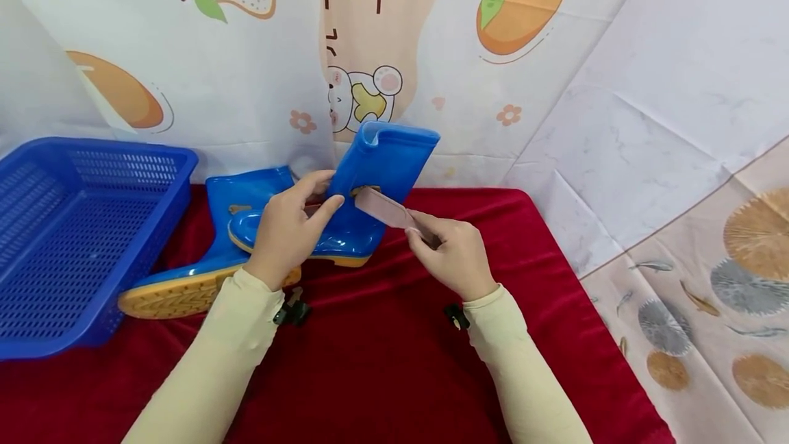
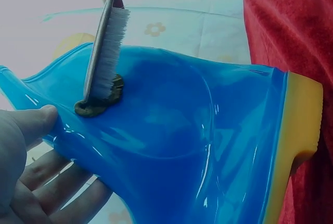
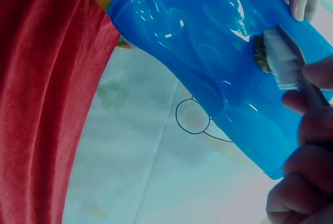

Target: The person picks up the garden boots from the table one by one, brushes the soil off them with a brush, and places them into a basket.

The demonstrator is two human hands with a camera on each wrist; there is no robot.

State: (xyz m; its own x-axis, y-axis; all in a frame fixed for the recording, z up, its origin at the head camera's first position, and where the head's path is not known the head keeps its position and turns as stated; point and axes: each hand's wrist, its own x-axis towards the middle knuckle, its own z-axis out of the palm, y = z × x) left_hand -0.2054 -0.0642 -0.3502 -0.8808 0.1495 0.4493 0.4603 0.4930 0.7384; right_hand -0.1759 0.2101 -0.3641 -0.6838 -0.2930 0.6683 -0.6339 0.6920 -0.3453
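Note:
A blue rain boot [image 1: 385, 163] with a yellow sole stands tilted on the red cloth. My left hand [image 1: 288, 228] holds its shaft from the left, thumb on the near side and fingers behind, as the left wrist view shows [image 2: 31, 169]. My right hand [image 1: 453, 252] grips the handle of a brush [image 1: 383, 208]. White bristles of the brush [image 2: 110, 52] touch a brown smear [image 2: 92, 107] on the shaft. In the right wrist view, the fingers of my right hand [image 3: 307, 167] curl round the handle, and the brush [image 3: 283, 60] covers part of the smear.
Another blue boot [image 1: 212, 252] lies on its side at the left, with a brown patch [image 1: 239, 209] on its shaft. Farther left is a blue perforated basket [image 1: 92, 334]. A printed curtain [image 1: 246, 88] hangs behind the red cloth [image 1: 382, 362].

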